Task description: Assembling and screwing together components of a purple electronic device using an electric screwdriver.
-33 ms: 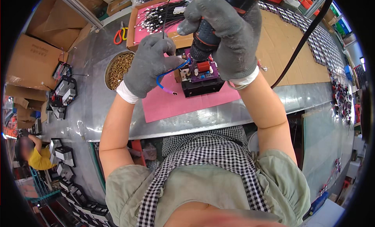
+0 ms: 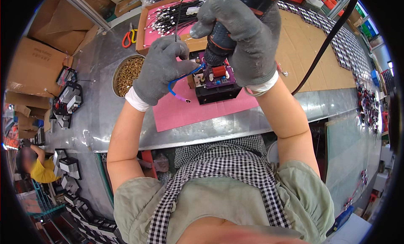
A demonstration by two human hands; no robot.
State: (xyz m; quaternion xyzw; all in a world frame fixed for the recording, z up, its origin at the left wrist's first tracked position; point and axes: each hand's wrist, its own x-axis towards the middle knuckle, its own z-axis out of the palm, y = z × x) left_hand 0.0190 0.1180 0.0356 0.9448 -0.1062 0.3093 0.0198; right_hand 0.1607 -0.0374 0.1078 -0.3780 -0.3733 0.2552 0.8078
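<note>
Our right hand (image 2: pixel 248 38) grips a power screwdriver (image 2: pixel 221 42), tip down on the purple circuit board (image 2: pixel 219 76) | left hand (image 2: pixel 162 69), just left, pinches a blue wire (image 2: pixel 179 82) | pink mat (image 2: pixel 189 109), table (image 2: pixel 105 118).

Showing grey gloves (image 2: pixel 162 69), a blue wire (image 2: pixel 180 79), a purple circuit board (image 2: pixel 219 76), a pink mat (image 2: pixel 189 109), black-and-white checked apron (image 2: pixel 219 168).
</note>
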